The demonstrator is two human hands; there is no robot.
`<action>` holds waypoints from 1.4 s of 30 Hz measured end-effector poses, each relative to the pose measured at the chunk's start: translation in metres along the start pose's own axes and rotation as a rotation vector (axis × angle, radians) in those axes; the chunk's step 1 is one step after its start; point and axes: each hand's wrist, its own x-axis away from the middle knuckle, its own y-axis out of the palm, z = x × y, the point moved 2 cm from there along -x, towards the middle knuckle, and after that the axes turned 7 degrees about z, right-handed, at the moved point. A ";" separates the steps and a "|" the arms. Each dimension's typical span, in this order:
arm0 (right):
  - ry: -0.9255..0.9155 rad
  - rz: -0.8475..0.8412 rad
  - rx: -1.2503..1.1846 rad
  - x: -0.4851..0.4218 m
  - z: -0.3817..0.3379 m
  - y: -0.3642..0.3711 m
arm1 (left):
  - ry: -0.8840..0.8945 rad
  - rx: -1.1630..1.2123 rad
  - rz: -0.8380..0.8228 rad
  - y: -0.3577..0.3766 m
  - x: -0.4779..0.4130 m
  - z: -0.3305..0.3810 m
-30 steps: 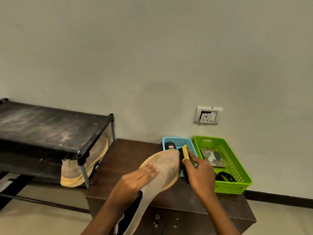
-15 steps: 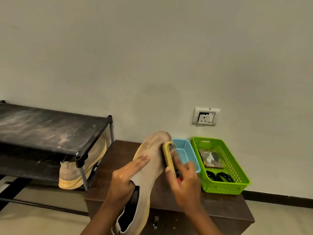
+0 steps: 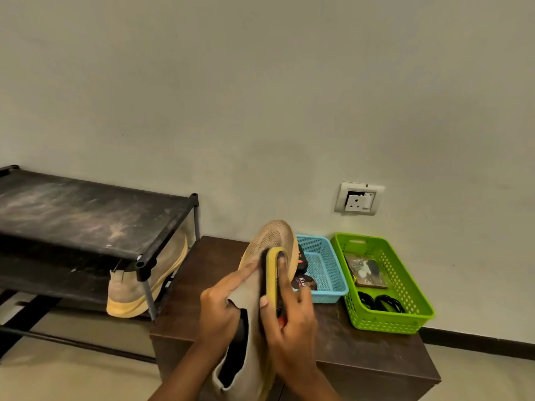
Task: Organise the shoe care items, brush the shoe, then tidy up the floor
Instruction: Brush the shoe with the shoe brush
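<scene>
Gripping a beige knit shoe (image 3: 272, 241) above the front half of the brown cabinet (image 3: 362, 351), the left hand (image 3: 223, 308) clasps it near the collar with its fingers laid forward along the upper. The shoe is tilted, toe up and away over the cabinet top, dark opening down past the cabinet's front edge. The right hand (image 3: 292, 314) is wrapped round a yellow-backed shoe brush (image 3: 272, 273), one fingertip on the yellow back and the thumb on the near side. The dark bristle side lies against the shoe's upper.

A blue basket (image 3: 327, 285) sits on the cabinet top, towards the back and just behind the shoe's toe. It holds a round polish tin (image 3: 304, 283) and a black item (image 3: 301, 257) that is partly hidden by the shoe. A green basket (image 3: 405, 314) takes up the cabinet's right end, touching or nearly touching the blue one. Inside it are a clear packet (image 3: 366, 270) and black coiled loops (image 3: 382, 302).

Left of the cabinet and close to it stands a dusty black shoe rack (image 3: 86, 212). A second beige shoe (image 3: 165, 270) leans on its lower shelf at the end nearest the cabinet. A white wall socket (image 3: 359, 198) is fixed to the wall above the cabinet's back edge.
</scene>
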 end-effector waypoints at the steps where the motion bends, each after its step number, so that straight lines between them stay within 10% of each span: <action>1: -0.065 -0.037 -0.036 0.007 -0.009 0.001 | -0.062 0.023 0.016 -0.001 0.000 0.000; 8: 0.102 0.038 0.152 -0.013 0.029 0.007 | -0.151 0.048 0.053 -0.003 0.001 -0.004; 16: 0.304 -0.284 0.075 0.016 0.039 0.038 | -0.368 -0.206 0.065 -0.004 0.010 -0.043; 25: 0.565 -0.380 0.040 0.025 0.061 0.049 | -0.385 -0.454 -0.293 0.004 0.016 -0.060; 33: 0.915 -0.288 -0.124 0.028 0.085 0.046 | 0.516 -0.838 -0.756 0.029 0.029 -0.057; 42: 1.032 -0.263 -0.310 0.023 0.093 0.041 | 0.474 -0.915 -0.718 0.035 0.029 -0.067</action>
